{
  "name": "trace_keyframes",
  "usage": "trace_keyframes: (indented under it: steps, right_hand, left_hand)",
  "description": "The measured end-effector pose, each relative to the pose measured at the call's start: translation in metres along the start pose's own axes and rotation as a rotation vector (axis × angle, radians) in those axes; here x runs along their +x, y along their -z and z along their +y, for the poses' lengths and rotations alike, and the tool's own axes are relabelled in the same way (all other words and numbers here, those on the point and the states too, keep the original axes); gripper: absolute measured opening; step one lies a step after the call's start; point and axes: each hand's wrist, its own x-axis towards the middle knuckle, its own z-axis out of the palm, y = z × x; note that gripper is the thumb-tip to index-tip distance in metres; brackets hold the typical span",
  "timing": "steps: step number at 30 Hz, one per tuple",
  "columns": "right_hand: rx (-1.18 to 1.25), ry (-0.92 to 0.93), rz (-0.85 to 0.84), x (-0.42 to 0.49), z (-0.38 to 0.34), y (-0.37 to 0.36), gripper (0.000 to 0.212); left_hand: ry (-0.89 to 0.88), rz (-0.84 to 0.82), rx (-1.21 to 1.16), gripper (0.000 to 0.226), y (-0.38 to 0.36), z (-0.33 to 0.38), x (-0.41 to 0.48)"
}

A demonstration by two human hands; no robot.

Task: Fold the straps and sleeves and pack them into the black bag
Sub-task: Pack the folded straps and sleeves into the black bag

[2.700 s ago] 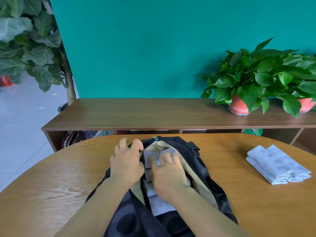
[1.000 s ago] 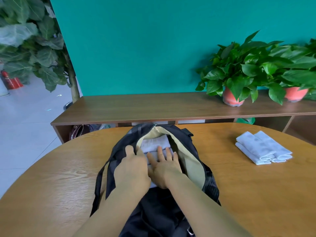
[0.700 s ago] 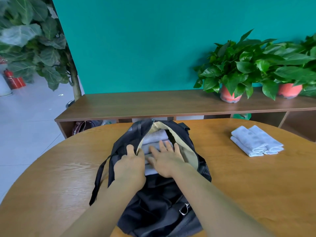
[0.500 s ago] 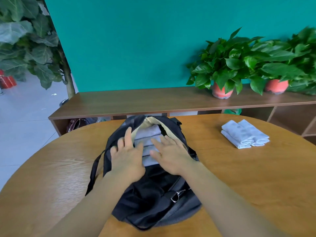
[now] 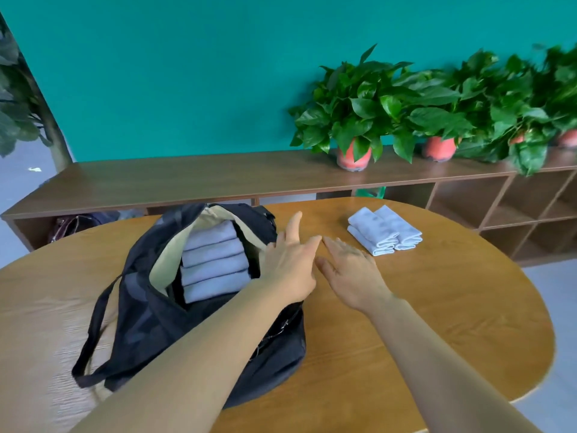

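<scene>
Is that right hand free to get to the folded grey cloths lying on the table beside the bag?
Probably yes. The right hand is open and holds nothing, its fingers point toward the folded cloths, and only a stretch of table top lies between them. Nothing stands in the way.

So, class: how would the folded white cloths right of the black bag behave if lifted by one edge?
The folded white cloths are probably floppy: their layered edges look soft and rounded. Two bundles lie side by side, so one may stay behind.
</scene>
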Motion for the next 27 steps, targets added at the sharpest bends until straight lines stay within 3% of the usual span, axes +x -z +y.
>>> trace_keyframes:
  steps: [9,13,22,27]
  right_hand:
    - [0.017,-0.166,0.081,0.018,0.066,0.011,0.055]
    - [0.030,-0.267,0.164,0.033,0.092,0.017,0.054]
    - [0.280,-0.601,0.300,0.070,0.141,0.013,0.068]
    - [0.411,-0.731,0.342,0.090,0.163,0.002,0.073]
  left_hand:
    - [-0.087,-0.127,-0.061,0.069,-0.022,0.044,0.073]
    - [-0.104,-0.145,-0.102,0.063,-0.032,0.054,0.113]
    - [-0.153,-0.088,-0.161,0.051,-0.067,0.064,0.205]
    - [-0.199,-0.165,-0.153,0.048,-0.090,0.073,0.249]
